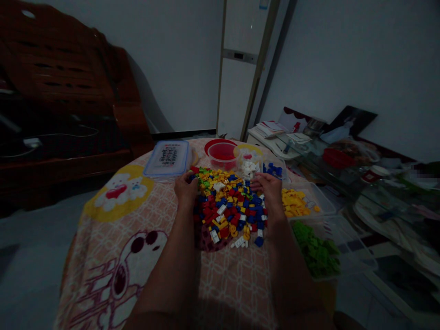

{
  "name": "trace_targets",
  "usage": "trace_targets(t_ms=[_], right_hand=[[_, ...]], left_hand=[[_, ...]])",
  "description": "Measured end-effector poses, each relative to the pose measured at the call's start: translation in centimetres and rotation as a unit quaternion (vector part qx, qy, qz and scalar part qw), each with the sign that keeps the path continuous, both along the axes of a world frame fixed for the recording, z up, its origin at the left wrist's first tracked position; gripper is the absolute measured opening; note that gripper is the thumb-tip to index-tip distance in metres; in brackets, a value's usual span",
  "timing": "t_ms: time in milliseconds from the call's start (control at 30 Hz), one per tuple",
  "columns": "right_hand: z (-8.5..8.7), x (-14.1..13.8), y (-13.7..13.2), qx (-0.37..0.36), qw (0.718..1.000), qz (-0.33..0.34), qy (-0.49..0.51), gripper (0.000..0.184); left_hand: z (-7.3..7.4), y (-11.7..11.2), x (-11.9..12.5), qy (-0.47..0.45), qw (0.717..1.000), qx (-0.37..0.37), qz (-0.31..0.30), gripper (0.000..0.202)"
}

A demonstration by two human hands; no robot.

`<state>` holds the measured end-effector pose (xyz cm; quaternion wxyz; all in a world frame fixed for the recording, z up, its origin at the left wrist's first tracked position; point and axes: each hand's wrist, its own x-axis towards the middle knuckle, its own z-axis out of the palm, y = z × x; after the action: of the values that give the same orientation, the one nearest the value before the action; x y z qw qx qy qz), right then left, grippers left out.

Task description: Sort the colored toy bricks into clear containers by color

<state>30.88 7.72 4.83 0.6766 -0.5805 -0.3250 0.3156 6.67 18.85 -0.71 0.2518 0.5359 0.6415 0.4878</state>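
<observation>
A heap of mixed toy building bricks [227, 206] in red, yellow, blue, white and green lies on the patterned tablecloth [237, 275]. At the heap's upper left edge is my left hand [185, 188], its fingers curled in; what they hold, if anything, is too dark to make out. My right hand [271, 187] is over the right edge of the heap, fingers reaching left and somewhat apart, with no brick plainly visible in them. Just beyond its fingertips are white bricks [249, 168] in a clear container. Blue bricks [273, 169] sit in another container behind that hand.
To the right, clear trays hold yellow bricks [294, 202] and green bricks [316, 250]. A lidded plastic box [167, 158] and a round reddish tub [222, 153] stand at the back. A cluttered glass table [316, 151] is at the right, a wooden bench [68, 82] at the left.
</observation>
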Motion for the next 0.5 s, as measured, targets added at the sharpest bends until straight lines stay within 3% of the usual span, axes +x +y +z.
trace_targets(t_ms=[100,233,500], right_hand=[[0.4,-1.6,-0.4,-0.064,0.99,0.103,-0.065,0.017],[1.0,-3.0,-1.0,-0.156,0.948,0.221,-0.168,0.008],[2.2,-4.6,-1.7,-0.222,0.823,0.302,-0.427,0.007]], left_hand=[[0.2,-0.1,0.0,0.0,1.0,-0.004,0.001,0.038],[0.0,-0.1,0.0,-0.003,1.0,-0.003,0.0,0.037],[-0.6,0.3,0.1,-0.011,1.0,0.005,-0.001,0.037]])
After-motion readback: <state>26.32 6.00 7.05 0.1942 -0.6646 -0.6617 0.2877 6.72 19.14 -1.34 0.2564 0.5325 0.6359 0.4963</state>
